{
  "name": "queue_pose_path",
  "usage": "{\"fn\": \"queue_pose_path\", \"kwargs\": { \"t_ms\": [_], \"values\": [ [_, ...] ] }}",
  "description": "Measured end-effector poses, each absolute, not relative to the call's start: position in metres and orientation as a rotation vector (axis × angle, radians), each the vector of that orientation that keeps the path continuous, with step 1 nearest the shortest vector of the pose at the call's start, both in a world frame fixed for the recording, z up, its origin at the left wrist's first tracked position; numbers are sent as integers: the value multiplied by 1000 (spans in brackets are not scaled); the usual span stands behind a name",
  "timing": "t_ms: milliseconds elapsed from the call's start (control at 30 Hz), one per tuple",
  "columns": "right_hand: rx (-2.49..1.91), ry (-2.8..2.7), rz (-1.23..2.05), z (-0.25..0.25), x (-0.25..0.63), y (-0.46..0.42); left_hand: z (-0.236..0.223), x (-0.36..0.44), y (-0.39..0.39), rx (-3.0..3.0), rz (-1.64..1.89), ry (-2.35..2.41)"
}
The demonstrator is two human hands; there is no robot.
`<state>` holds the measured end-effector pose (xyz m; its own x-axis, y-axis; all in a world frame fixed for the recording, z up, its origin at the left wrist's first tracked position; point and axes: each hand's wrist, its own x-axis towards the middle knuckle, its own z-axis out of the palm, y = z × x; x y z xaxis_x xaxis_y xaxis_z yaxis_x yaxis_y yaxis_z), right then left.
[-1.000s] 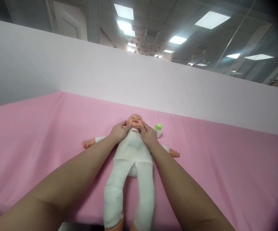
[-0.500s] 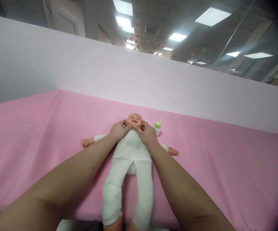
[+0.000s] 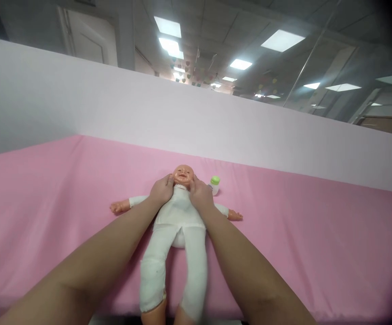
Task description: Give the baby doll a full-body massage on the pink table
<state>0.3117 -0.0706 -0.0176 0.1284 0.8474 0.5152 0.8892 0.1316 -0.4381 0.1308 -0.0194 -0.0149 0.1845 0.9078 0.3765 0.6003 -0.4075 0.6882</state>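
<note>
A baby doll (image 3: 179,205) with a white cloth body lies on its back, face up, arms spread to both sides and legs toward me. My left hand (image 3: 162,189) cups the left side of its head, the thumb along the cheek. On the other side my right hand (image 3: 201,193) holds the right cheek and jaw in the same way. The fingers behind the head are partly hidden. Just beyond my right hand stands a small clear bottle (image 3: 214,186) with a green cap, its left edge partly covered by the hand.
Pink cloth (image 3: 284,234) covers the padded surface under the doll, with a few folds. A white wall panel (image 3: 131,108) rises along the far side, with glass above it showing ceiling lights. The surface's front edge lies near the doll's lower legs.
Both thumbs have moved outward from under the doll's chin to its cheeks, so the neck now shows. The whole view has shifted slightly.
</note>
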Motion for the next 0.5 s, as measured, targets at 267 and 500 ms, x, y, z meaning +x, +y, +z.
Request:
{"fn": "queue_pose_path", "kwargs": {
  "t_ms": [267,500],
  "values": [
    [-1545,-1843,-320,-14,368,-98,-9,123,-23,2106,1151,1413],
    [-1782,-1810,-66,-12,395,-75,28,146,-56,2232,1386,1132]
  ]
}}
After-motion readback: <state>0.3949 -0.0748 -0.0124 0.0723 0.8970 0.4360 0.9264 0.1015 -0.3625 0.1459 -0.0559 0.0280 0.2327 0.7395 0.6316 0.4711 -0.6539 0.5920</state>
